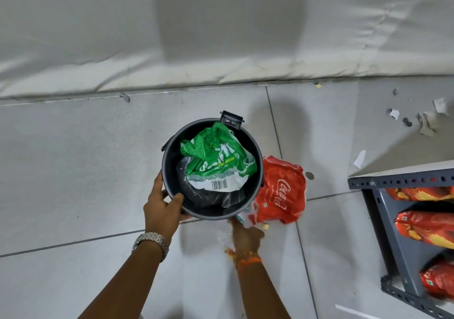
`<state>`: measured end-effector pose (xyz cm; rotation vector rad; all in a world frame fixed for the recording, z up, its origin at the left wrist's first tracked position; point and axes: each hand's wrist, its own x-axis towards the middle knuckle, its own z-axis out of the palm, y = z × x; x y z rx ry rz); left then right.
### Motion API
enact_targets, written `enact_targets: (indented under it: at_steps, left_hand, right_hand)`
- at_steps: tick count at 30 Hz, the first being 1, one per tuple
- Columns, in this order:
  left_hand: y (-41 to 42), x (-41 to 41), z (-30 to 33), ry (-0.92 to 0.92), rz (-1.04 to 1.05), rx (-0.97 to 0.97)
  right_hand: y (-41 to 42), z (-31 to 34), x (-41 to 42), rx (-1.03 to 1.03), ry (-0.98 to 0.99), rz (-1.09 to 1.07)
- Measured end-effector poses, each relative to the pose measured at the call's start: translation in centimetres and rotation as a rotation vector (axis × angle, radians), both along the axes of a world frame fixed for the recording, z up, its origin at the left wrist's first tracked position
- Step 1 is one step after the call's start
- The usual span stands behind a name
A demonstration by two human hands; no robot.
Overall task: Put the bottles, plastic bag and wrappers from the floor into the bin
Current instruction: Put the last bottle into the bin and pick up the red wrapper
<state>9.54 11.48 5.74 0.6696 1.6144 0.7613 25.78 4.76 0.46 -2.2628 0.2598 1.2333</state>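
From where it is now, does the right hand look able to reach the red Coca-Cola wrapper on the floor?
Probably yes. The right hand is low beside the bin, just short of the red wrapper, with only small clear scraps between. The left hand grips the bin rim.

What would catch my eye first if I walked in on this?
Probably the black bin in the middle, with a bright green bag crumpled inside and the left hand gripping its rim. Next, the red wrapper on the floor at the bin's right, where the right hand reaches.

"Coca-Cola" script on the red wrapper (280, 191); barcode and partly legible "FLAVOURED" on the green wrapper (216, 156).
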Motion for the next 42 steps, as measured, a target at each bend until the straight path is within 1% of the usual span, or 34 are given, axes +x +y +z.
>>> enact_targets:
  at_steps: [1,2,3,4,5,6,7,8,10,12,13,14,15,16,17,18,19,20,21,23,24,25,27,30,32,34,35,36,37,38,39,40,41,42]
  left_hand:
    - [0.1,0.1,0.2,-0.003,0.007,-0.004]
    - [0.1,0.1,0.4,-0.011,0.017,-0.011]
    - [0.1,0.2,0.6,-0.019,0.031,-0.018]
    - [0.2,0.3,0.7,-0.024,0.037,-0.022]
    - [0.2,0.3,0.9,-0.024,0.04,-0.025]
    - [0.3,0.4,0.9,-0.024,0.038,-0.027]
    - [0.3,0.4,1.0,-0.025,0.039,-0.027]
    - [0.3,0.4,1.0,-0.025,0.043,-0.028]
    - [0.4,0.4,0.9,-0.017,0.051,-0.036]
    - [0.4,0.3,0.8,-0.005,0.044,-0.035]
    - [0.3,0.3,0.7,-0.002,0.039,-0.031]
    - [0.3,0.2,0.6,-0.005,0.035,-0.028]
    - [0.3,0.2,0.5,-0.014,0.035,-0.024]
    - [0.3,0.2,0.4,-0.024,0.033,-0.018]
    - [0.1,0.1,0.0,-0.027,0.024,-0.013]
    - [0.2,0.1,0.0,-0.029,0.016,-0.006]
    - [0.3,0.0,0.1,-0.038,0.013,-0.001]
    - [0.3,0.0,0.1,-0.043,0.013,0.006]
    - [0.2,-0.1,-0.1,-0.049,0.01,0.019]
    - [0.1,-0.1,-0.6,-0.063,-0.001,0.044]
    - [0.0,-0.2,-0.7,-0.061,-0.007,0.052]
    - [0.0,-0.3,-0.9,-0.06,-0.014,0.06]
    - [-0.2,-0.4,-1.3,-0.062,-0.018,0.076]
    - [-0.2,-0.5,-1.9,-0.052,-0.025,0.1]
    - [-0.3,-0.5,-1.9,-0.047,-0.022,0.101]
    - [-0.4,-0.5,-1.8,-0.037,-0.028,0.104]
    - [-0.3,-0.5,-1.7,-0.039,-0.027,0.102]
    - [-0.3,-0.5,-1.7,-0.037,-0.027,0.099]
    - [-0.3,-0.5,-1.6,-0.023,-0.026,0.093]
    - [-0.3,-0.4,-1.5,-0.014,-0.028,0.089]
    - [-0.3,-0.3,-1.2,-0.016,-0.014,0.082]
    - [-0.2,-0.2,-0.9,-0.021,-0.003,0.077]
    - [-0.2,-0.1,-0.7,-0.019,0.001,0.067]
    - [-0.3,-0.1,-0.4,-0.016,0.003,0.053]
  right_hand:
    - [-0.2,2.2,0.6,0.077,-0.073,-0.07]
    - [-0.5,4.4,1.0,0.16,-0.187,-0.11]
    - [-0.7,7.1,1.2,0.268,-0.306,-0.115]
    - [-0.6,9.7,1.1,0.395,-0.417,-0.055]
    - [-0.2,11.7,1.0,0.513,-0.509,0.076]
    - [0.3,12.7,0.7,0.592,-0.575,0.275]
    - [1.1,13.3,0.3,0.623,-0.606,0.506]
    - [2.1,13.2,-0.2,0.609,-0.602,0.729]
    - [4.4,11.0,-1.0,0.512,-0.522,1.097]
    - [6.3,9.1,-1.6,0.371,-0.39,1.369]
    - [6.7,8.8,-1.5,0.335,-0.326,1.432]
    - [6.7,8.8,-0.8,0.379,-0.287,1.409]
    - [6.5,9.2,0.2,0.48,-0.312,1.292]
    - [6.2,9.8,1.5,0.606,-0.421,1.091]
    - [5.6,9.6,3.2,0.717,-0.62,0.831]
    - [5.2,9.4,5.5,0.776,-0.817,0.58]
    - [4.8,8.7,7.9,0.737,-0.955,0.383]
    - [4.4,7.3,10.3,0.631,-0.983,0.298]
    - [4.3,5.5,12.1,0.449,-0.919,0.359]
    - [4.3,1.5,15.0,0.013,-0.723,0.781]
    - [4.2,-0.3,16.1,-0.136,-0.651,0.983]
    - [4.5,-1.4,16.8,-0.249,-0.612,1.137]
    - [5.3,-3.5,17.3,-0.355,-0.541,1.286]
    - [5.9,-5.9,17.2,-0.393,-0.375,1.374]
    - [5.3,-6.5,16.4,-0.379,-0.397,1.445]
    - [4.1,-6.4,16.0,-0.293,-0.54,1.532]
    - [3.5,-5.6,15.6,-0.228,-0.624,1.471]
    - [3.1,-4.7,15.4,-0.117,-0.709,1.288]
    - [2.9,-3.3,15.2,0.003,-0.773,1.001]
    - [2.8,-1.4,15.1,0.127,-0.8,0.68]
    - [2.9,0.8,14.9,0.25,-0.823,0.412]
    - [3.1,3.7,14.2,0.379,-0.841,0.238]
    - [3.4,6.8,13.0,0.522,-0.874,0.153]
    - [3.8,9.7,11.3,0.644,-0.924,0.148]
